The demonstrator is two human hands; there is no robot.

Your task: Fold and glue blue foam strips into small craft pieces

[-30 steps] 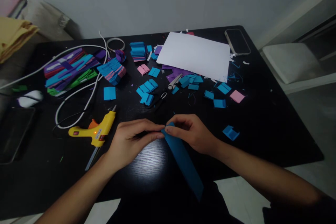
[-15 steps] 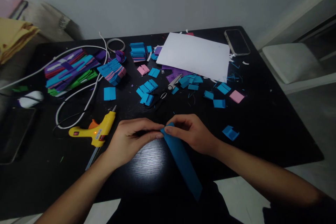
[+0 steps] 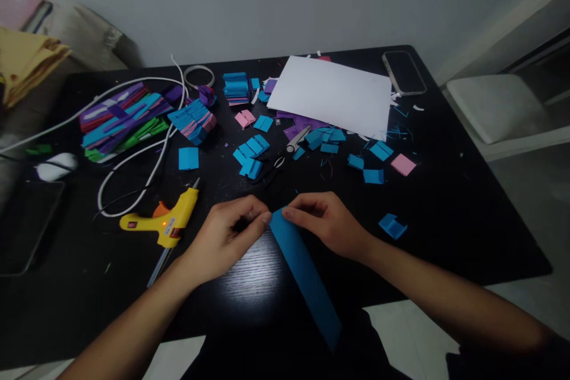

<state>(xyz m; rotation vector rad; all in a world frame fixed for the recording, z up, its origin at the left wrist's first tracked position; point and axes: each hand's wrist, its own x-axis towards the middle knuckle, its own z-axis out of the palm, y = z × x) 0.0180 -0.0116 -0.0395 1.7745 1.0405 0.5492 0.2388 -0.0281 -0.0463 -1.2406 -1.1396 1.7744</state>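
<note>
- Together, the left hand (image 3: 225, 237) and right hand (image 3: 327, 222) pinch the far end of a blue paper strip (image 3: 305, 276).
- Its near end overhangs the black table's (image 3: 467, 219) near edge.
- A yellow glue gun (image 3: 162, 219) lies just left of the hands.

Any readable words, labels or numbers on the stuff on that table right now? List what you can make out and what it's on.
No text reads clearly.
Glue gun: a small red label near the rear of its body and a pale sticker on its handle, both too small and blurred to read.
Phone: screen dark, nothing shown.
White sheet: blank on the side that shows.
Blue strip under both hands: plain, no print.
</note>
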